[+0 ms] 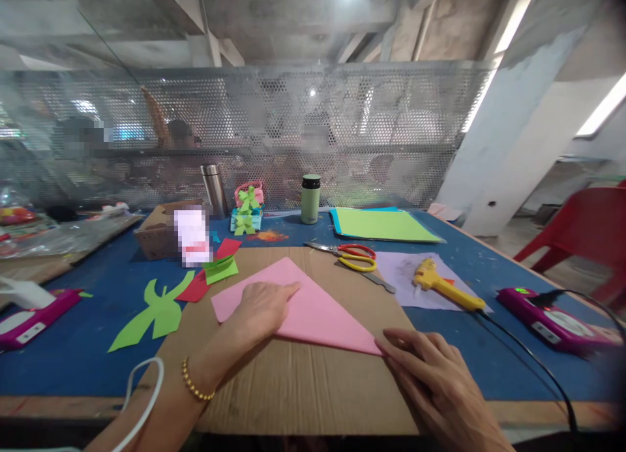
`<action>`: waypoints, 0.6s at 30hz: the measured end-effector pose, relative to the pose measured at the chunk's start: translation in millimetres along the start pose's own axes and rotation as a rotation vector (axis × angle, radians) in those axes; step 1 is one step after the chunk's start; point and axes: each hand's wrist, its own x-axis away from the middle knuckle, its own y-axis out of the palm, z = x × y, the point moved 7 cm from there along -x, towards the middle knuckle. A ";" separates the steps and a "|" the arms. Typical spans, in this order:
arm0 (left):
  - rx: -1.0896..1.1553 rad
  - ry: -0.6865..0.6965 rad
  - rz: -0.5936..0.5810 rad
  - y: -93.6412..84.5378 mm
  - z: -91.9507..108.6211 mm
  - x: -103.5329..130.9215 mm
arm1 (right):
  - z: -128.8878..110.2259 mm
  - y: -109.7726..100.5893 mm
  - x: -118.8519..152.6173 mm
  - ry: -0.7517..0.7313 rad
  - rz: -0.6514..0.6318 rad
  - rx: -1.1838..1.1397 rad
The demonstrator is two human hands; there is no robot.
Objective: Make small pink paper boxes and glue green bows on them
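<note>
On the cardboard (293, 400) lies a pink craft sheet (313, 308), folded to a triangle-like shape with a long point to the right; paper or foam, I cannot tell. My left hand (261, 308) presses down on its left half, index finger stretched out across the surface and the other fingers partly hidden. At the sheet's right point, the thumb and fingers of my right hand (430, 374) close on the corner. Just beyond the sheet are red-and-yellow-handled scissors (359, 256) and a grey blade-like tool (381, 282).
A yellow glue gun (445, 286) lies on a lilac sheet (391, 269), its cord running forward. Green cut-outs (159, 308), a cardboard box (156, 233), a lit phone (192, 237), a steel flask (214, 191), a green tumbler (310, 201), coloured sheets (386, 224) and purple power banks (552, 321) surround the cardboard.
</note>
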 end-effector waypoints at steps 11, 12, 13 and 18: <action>-0.178 0.107 0.179 -0.8 21.3 0.7 | -1.0 -0.8 -2.0 -0.011 0.026 -0.009; -0.177 0.158 0.187 0.4 24.4 -1.2 | -1.1 -1.0 -2.2 -0.009 0.026 -0.011; -0.165 0.207 0.178 2.4 26.9 -3.3 | -1.3 -1.4 -2.4 -0.009 0.028 -0.011; -0.089 0.284 0.134 5.6 26.8 -10.6 | -2.8 -4.4 -3.0 -0.010 0.039 -0.006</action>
